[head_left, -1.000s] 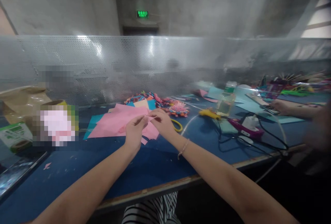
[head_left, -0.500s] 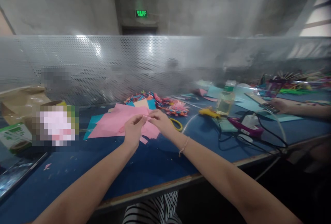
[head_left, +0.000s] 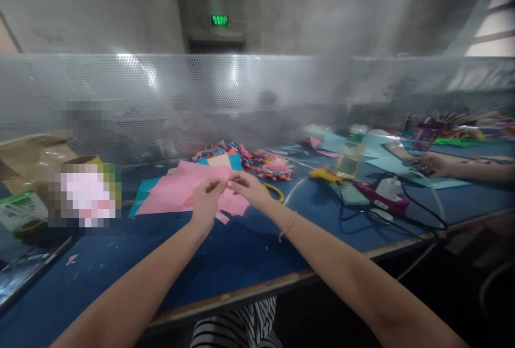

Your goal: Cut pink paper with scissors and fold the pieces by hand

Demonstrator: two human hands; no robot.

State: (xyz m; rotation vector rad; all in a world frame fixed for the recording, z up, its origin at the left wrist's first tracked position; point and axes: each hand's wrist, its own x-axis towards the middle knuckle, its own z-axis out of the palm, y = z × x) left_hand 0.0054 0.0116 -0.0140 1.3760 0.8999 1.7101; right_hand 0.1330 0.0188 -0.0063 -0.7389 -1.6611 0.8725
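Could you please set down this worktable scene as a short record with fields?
left hand: fingertips together above the pink paper, near the right hand
right hand: fingertips beside those of the left hand; anything pinched is too small to tell
pink paper: loose sheets on the blue table, beneath both hands
paper flower: beyond the right hand, mostly pink
bottle: upright, on the right
power strip: purple, white plug in it
other person: one hand at far right

blue tabletop (head_left: 225, 262), worn front edge, pink paper sheets (head_left: 169, 190) over teal, yellow glue gun (head_left: 326, 175), clear bottle (head_left: 351, 157), magenta power strip (head_left: 384, 198), paper scrap (head_left: 72, 259) front left
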